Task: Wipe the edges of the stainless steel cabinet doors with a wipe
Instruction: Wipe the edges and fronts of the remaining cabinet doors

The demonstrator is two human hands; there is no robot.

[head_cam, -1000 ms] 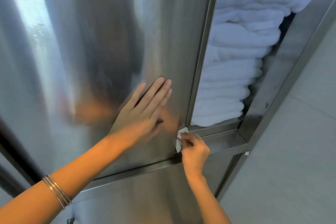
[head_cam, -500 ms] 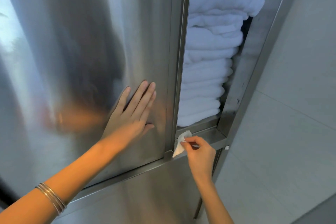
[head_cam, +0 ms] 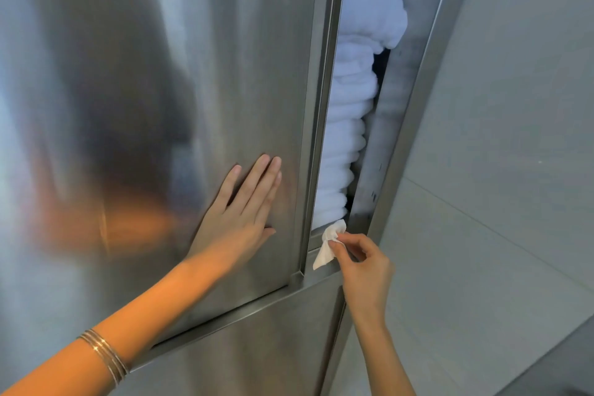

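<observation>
A brushed stainless steel cabinet door fills the left and middle of the head view. Its right edge runs down to a lower corner by the frame. My left hand lies flat on the door face, fingers straight and pointing up. My right hand pinches a small white wipe between thumb and fingertips. The wipe hangs at the bottom of the narrow gap just right of the door's edge, above the lower ledge.
Behind the gap stands a tall stack of folded white towels. A steel frame post borders the opening on the right, with a pale tiled wall beyond. A lower steel panel sits under the door.
The view has swung so the door stands more upright. My right hand with the wipe has moved right, off the door's lower corner into the gap. My left hand stays flat on the door.
</observation>
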